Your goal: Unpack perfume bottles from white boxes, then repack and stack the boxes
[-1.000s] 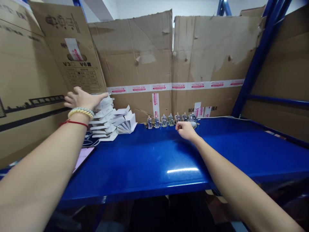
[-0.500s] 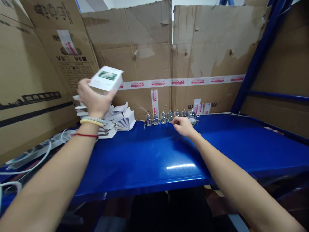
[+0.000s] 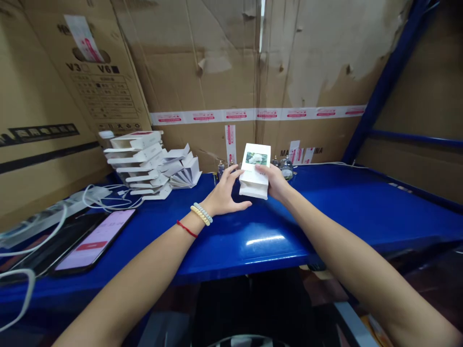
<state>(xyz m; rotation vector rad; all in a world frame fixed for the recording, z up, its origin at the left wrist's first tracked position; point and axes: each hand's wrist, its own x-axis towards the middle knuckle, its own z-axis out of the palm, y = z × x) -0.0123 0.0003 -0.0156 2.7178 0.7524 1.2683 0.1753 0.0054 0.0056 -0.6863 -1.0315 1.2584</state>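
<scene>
A white cardboard box with a green and white flower picture is held up over the blue table, its near end towards me. My right hand grips it from the right, the thumb lying on its printed face. On the other side my left hand is open, thumb and fingers spread, the fingertips close to the box's left edge; whether they touch it I cannot tell. Behind the hands stand several small glass bottles in a row, mostly hidden by the box and fingers.
At the left rises a stack of white boxes, with fanned white cartons beside it. A lit phone, a dark phone-like slab and white cables lie at the near left. Cardboard walls enclose the blue table.
The white box has come from the left, above the stack, to the middle. My right hand now grips it; my left hand has followed across and opened. The view has tilted downward.
</scene>
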